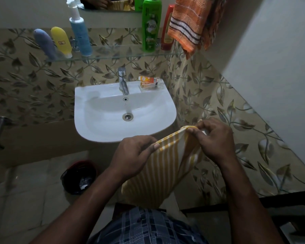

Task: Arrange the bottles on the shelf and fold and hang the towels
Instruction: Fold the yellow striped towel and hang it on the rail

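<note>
Left hand (136, 154) and right hand (214, 138), a little apart, each pinched the top edge of the yellow striped towel (157, 178), which hung before the sink (83, 124). Judged light, soft, limp, non-slip; best held at corners for folding.

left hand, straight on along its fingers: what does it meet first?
Left hand points right along the yellow striped towel it pinches; next in line is probably the right hand gripping the same top edge. Depth between them is unclear.
</note>
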The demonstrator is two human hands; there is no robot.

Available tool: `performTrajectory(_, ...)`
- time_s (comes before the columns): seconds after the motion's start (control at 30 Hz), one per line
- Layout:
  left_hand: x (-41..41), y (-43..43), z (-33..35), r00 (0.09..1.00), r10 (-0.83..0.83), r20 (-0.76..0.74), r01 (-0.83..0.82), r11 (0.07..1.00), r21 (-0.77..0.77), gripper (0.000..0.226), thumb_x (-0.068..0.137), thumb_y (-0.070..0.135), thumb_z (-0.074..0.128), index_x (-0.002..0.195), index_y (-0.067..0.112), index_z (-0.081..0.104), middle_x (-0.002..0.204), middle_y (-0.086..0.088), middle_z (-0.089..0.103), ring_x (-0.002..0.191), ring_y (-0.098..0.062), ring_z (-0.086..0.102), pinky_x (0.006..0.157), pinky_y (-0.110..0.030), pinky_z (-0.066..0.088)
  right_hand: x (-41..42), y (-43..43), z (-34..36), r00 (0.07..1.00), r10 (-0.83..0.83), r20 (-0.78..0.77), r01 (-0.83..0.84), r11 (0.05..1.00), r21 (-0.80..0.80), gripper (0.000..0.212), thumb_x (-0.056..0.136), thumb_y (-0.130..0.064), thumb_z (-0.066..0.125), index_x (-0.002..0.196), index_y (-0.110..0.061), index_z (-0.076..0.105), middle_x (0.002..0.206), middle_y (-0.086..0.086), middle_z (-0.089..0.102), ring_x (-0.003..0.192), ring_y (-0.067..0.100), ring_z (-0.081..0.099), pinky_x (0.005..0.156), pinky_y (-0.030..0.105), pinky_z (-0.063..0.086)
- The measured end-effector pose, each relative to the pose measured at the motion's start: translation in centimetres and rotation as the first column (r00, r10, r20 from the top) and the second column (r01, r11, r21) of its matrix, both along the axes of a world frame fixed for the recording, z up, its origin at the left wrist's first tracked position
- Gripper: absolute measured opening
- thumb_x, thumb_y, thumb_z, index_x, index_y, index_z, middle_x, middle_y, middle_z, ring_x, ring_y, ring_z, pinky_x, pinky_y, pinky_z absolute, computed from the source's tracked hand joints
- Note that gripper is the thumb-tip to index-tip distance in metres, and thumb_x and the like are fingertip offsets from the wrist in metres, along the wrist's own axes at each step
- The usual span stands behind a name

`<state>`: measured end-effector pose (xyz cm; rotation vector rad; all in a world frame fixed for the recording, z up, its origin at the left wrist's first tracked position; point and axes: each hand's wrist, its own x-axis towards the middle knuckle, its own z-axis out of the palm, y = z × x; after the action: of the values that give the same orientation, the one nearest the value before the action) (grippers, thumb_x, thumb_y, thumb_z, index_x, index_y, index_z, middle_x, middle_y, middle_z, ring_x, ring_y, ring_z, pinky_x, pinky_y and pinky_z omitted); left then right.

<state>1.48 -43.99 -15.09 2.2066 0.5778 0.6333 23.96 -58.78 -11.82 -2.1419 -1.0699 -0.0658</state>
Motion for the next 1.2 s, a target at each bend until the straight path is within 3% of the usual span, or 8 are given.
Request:
performTrajectory(0.27,0.4,-0.2,-0.3,0.999,0.006,-0.046,-0.004,0.999,0.038,0.04,0.103,0.05,0.047,0.102,0.025,0.078,0.089,0.011,0.077,0.084,-0.01,0.071,0.075,-0.04,0.056,0.1,-0.2,-0.6,0.981,-0.195,0.012,0.195,0.98,-0.042,0.02,0.085,-0.038,0.084,0.083,-0.019,0.078,0.084,-0.007,0.067,0.081,0.014,0.061,0.07,0.026,0.037)
performTrajectory(0.37,0.8,-0.3,-0.1,0.998,0.027,-0.062,-0.023,0.997,0.069,0.04,0.101,0.051,0.046,0.101,0.025,0.077,0.086,0.009,0.076,0.081,-0.013,0.069,0.073,-0.037,0.053,-0.3,0.1,-1.0,0.974,-0.224,0.025,0.225,0.965,-0.138,0.022,0.087,-0.04,0.081,0.097,-0.021,0.079,0.101,0.001,0.072,0.096,0.022,0.066,0.077,0.031,0.045)
performTrajectory(0.43,1.3,-0.3,0.3,0.994,0.004,-0.107,0.012,0.989,0.147,0.032,0.1,0.044,0.051,0.1,0.025,0.077,0.086,0.008,0.076,0.077,-0.017,0.068,0.074,-0.035,0.047,-1.2,0.2,-0.9,0.997,-0.072,-0.008,0.068,0.974,-0.215,0.038,0.087,-0.038,0.082,0.122,-0.024,0.075,0.12,0.003,0.066,0.112,0.023,0.062,0.087,0.031,0.045)
performTrajectory(0.5,1.8,-0.2,0.8,0.982,-0.071,-0.174,0.114,0.961,0.25,0.024,0.097,0.035,0.054,0.105,0.028,0.076,0.086,0.007,0.075,0.074,-0.02,0.067,0.076,-0.037,0.045,-2.6,0.5,-0.8,0.963,0.251,-0.097,-0.268,0.933,-0.239,0.049,0.087,-0.035,0.081,0.134,-0.027,0.069,0.12,0.001,0.061,0.109,0.016,0.058,0.084,0.026,0.044)
performTrajectory(0.6,2.2,-0.1,1.0,0.969,-0.15,-0.197,0.213,0.91,0.355,0.024,0.095,0.037,0.054,0.114,0.035,0.07,0.082,0.006,0.072,0.068,-0.021,0.063,0.071,-0.038,0.042,-4.1,1.5,-1.7,0.872,0.462,-0.163,-0.489,0.836,-0.25,0.036,0.082,-0.041,0.069,0.114,-0.023,0.076,0.099,-0.003,0.063,0.088,0.013,0.058,0.072,0.029,0.044)
performTrajectory(0.73,1.8,0.0,0.7,0.983,-0.075,-0.167,0.116,0.96,0.254,0.029,0.098,0.044,0.054,0.106,0.03,0.077,0.085,0.006,0.073,0.072,-0.019,0.064,0.074,-0.037,0.044,-3.6,1.6,-1.9,0.94,0.319,-0.119,-0.337,0.92,-0.201,0.011,0.085,-0.035,0.082,0.089,-0.026,0.078,0.088,-0.008,0.067,0.079,0.012,0.061,0.067,0.032,0.047)
performTrajectory(0.87,0.9,0.5,0.1,0.986,-0.046,-0.16,0.073,0.983,0.168,0.035,0.1,0.048,0.05,0.11,0.032,0.079,0.082,0.007,0.072,0.075,-0.017,0.065,0.074,-0.034,0.044,-2.2,0.9,-2.1,0.985,0.149,-0.091,-0.159,0.981,-0.111,0.023,0.08,-0.026,0.087,0.075,-0.031,0.065,0.08,-0.009,0.066,0.077,0.015,0.062,0.068,0.031,0.046)
performTrajectory(1.2,-0.4,2.0,-0.7,0.995,0.05,-0.084,-0.034,0.983,0.181,0.026,0.095,0.042,0.065,0.114,0.032,0.081,0.079,0.017,0.061,0.074,-0.012,0.064,0.068,-0.028,0.04,-0.2,0.7,-1.9,0.988,-0.098,-0.123,0.098,0.995,-0.004,0.021,0.081,-0.028,0.087,0.073,-0.028,0.067,0.084,-0.006,0.07,0.082,0.016,0.065,0.073,0.03,0.045)
